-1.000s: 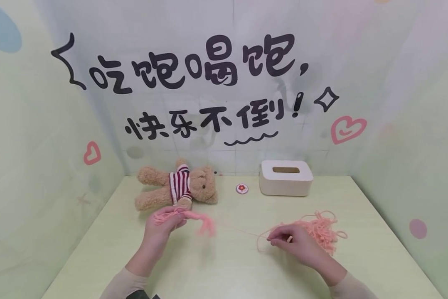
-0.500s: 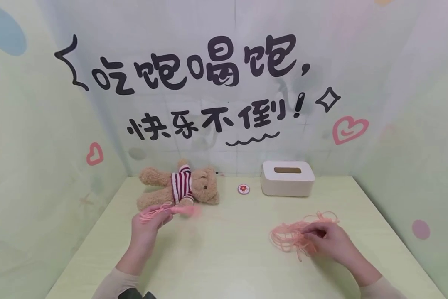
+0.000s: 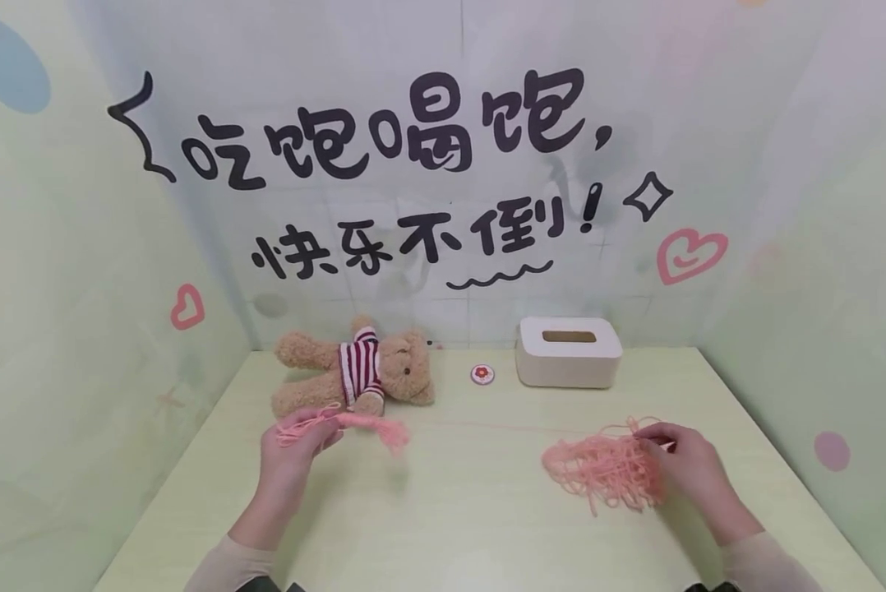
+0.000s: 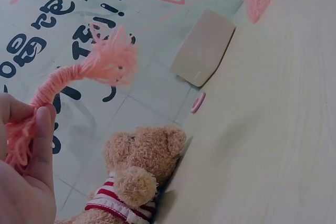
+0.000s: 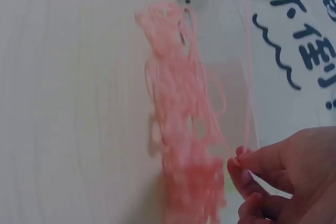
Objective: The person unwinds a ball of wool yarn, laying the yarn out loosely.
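Note:
My left hand [image 3: 295,444] grips a bundle of pink yarn [image 4: 58,83] between thumb and fingers. Its middle is wrapped tightly in yarn, and a loose frayed tuft [image 4: 113,56] sticks out past the wrapping. On the right, my right hand [image 3: 683,460] pinches a yarn strand [image 5: 248,77] between thumb and fingertips. That strand runs in a thin straight line across to the bundle in my left hand. A tangled heap of pink yarn [image 3: 606,469] lies on the table just left of my right hand, with loops close to the fingers.
Behind my left hand a teddy bear [image 3: 357,362] in a striped shirt lies on its side. A round flower badge [image 3: 482,375] and a white tissue box [image 3: 569,353] are at the back of the table [image 3: 450,526], against a printed backdrop [image 3: 384,66].
My right hand has moved rightward and slightly back, drawing the strand out straight. The yarn heap has spread toward the left. My left hand has shifted a little left with the bundle.

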Tool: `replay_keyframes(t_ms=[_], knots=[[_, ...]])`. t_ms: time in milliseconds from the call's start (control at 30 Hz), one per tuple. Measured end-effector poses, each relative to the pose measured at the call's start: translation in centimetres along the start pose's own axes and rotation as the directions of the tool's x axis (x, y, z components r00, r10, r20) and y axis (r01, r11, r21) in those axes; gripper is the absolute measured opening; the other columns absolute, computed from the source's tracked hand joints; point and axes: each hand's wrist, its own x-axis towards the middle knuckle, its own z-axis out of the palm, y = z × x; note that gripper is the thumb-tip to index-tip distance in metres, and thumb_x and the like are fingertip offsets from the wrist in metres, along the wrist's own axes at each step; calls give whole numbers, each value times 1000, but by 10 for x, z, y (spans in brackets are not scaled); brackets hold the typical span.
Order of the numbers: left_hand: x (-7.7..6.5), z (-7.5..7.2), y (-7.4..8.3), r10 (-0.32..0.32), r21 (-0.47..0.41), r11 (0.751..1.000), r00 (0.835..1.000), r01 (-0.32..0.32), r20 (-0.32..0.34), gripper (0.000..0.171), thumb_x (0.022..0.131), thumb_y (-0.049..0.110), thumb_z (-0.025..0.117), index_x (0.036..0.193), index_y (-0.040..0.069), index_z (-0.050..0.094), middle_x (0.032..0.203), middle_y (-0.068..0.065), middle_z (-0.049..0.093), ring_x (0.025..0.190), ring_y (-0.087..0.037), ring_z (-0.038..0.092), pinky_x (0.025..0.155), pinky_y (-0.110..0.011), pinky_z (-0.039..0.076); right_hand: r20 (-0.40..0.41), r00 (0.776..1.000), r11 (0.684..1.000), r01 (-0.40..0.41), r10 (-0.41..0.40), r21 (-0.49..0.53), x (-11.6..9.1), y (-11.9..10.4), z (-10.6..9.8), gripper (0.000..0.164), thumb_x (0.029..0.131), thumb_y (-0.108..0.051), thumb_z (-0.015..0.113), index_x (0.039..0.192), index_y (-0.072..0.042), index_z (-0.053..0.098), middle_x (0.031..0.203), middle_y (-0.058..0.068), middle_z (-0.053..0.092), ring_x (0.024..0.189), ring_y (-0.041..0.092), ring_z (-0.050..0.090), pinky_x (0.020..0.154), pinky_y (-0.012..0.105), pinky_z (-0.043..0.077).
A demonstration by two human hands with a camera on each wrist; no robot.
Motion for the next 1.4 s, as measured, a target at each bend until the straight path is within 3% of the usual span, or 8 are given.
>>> replay_keyframes(t_ms=[300, 567, 667, 767, 867, 1000, 1200, 1400], knots=[[-4, 28, -3, -61, 13, 998, 994, 60, 91, 14, 90, 3, 77, 104, 0, 75, 91, -1, 80, 81, -11, 77, 83, -29, 67, 154, 969, 946, 145, -196, 292, -13, -89, 47, 33, 94, -19, 77, 126, -13, 71, 96, 7, 69, 76, 12, 58, 56, 21, 50], [-9, 54, -9, -89, -24, 995, 958, 99, 274, 14, 88, 5, 80, 101, 4, 75, 98, -3, 79, 89, -15, 77, 88, -33, 66, 375, 820, 841, 219, -434, 495, 0, -138, 101, 43, 100, -11, 68, 143, -15, 61, 142, 14, 63, 98, 15, 67, 75, 24, 61], [-10, 56, -12, -64, -4, 998, 929, 70, 364, 14, 86, 3, 80, 100, 6, 76, 96, -2, 79, 89, -14, 77, 86, -33, 67, 400, 787, 805, 197, -470, 559, 6, -145, 115, 47, 101, -8, 66, 147, -9, 56, 138, 14, 65, 98, 17, 69, 76, 27, 64], [-10, 56, -15, -36, 47, 999, 911, 18, 412, 19, 83, 2, 83, 101, 7, 77, 96, 1, 79, 88, -11, 74, 82, -29, 67, 420, 787, 798, 147, -452, 584, 9, -144, 121, 41, 99, -8, 68, 138, -1, 61, 117, 13, 73, 91, 25, 71, 70, 28, 65], [-10, 54, -14, -29, 92, 996, 916, -8, 400, 23, 81, 0, 84, 100, 10, 78, 95, 5, 79, 86, -8, 72, 75, -23, 65, 432, 793, 800, 111, -429, 590, 9, -140, 122, 28, 98, -9, 70, 124, 2, 68, 99, 12, 77, 84, 31, 72, 65, 28, 64], [-10, 51, -11, -25, 92, 996, 922, -11, 386, 23, 81, 0, 84, 100, 12, 79, 93, 6, 78, 83, -7, 71, 73, -21, 64, 429, 793, 794, 110, -433, 598, 8, -140, 122, 25, 98, -12, 71, 121, -1, 71, 104, 13, 75, 86, 24, 69, 67, 29, 64], [-9, 53, -9, -41, 82, 997, 912, 8, 408, 22, 83, 3, 84, 103, 10, 78, 92, 4, 78, 83, -9, 73, 74, -22, 64, 453, 792, 779, 43, -408, 626, 6, -144, 127, 60, 94, -15, 76, 146, 3, 51, 118, 15, 68, 98, 19, 67, 74, 25, 63], [-9, 54, -8, -62, 88, 996, 924, 31, 378, 20, 84, 4, 83, 100, 15, 78, 94, 4, 78, 85, -10, 74, 78, -24, 65, 454, 787, 736, 1, -418, 677, 4, -146, 131, 29, 98, -11, 71, 121, 5, 68, 107, 20, 77, 86, 20, 74, 68, 24, 64]])
